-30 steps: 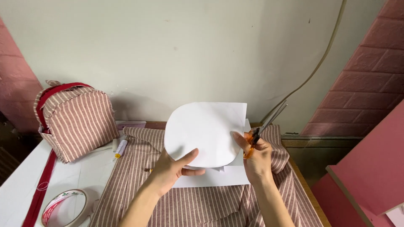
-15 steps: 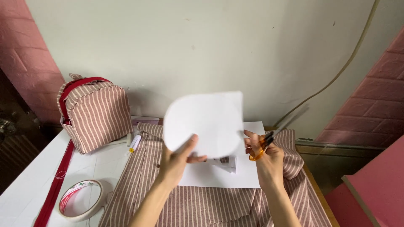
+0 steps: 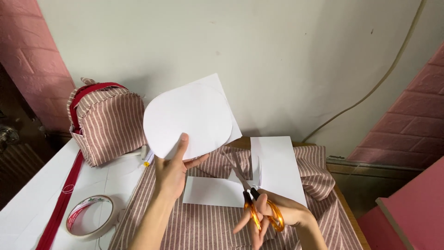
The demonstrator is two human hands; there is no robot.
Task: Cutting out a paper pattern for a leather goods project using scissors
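While gripped between thumb and fingers of the left hand (image 3: pixel 173 173), paper cut-out (image 3: pixel 187 121) held up above that hand, rounded and white, lower edge pinched, index finger laid up its face. Standing nearly upright in front of the pale wall, well clear of the desk (image 3: pixel 27 203) below. Square corner of the same white paper showing behind its upper right edge.

Right hand (image 3: pixel 273 217) lower and to the right of the left hand, apart from the cut-out. Closed around orange-handled scissors (image 3: pixel 259 208), fingers through the loops, blades pointing up and left from the hand over a sheet. Whether blades are parted or together: cannot tell.

Just beyond the right hand, white paper sheet (image 3: pixel 277 166) lying flat on striped fabric (image 3: pixel 208 227), one arm of it running away from the hand, another running leftward beneath the left hand. Striped fabric, red-brown and cream, spread under both hands and bunched at the far right.

Left of the left hand, striped backpack (image 3: pixel 108 122) with red trim standing upright near the wall. Nearer, down and left of the left wrist, roll of tape (image 3: pixel 90 216) lying flat on the white desk. Red strap (image 3: pixel 60 203) running along the desk just left of the tape. Small white tube (image 3: pixel 147 156) between backpack and left hand, at the fabric's edge.
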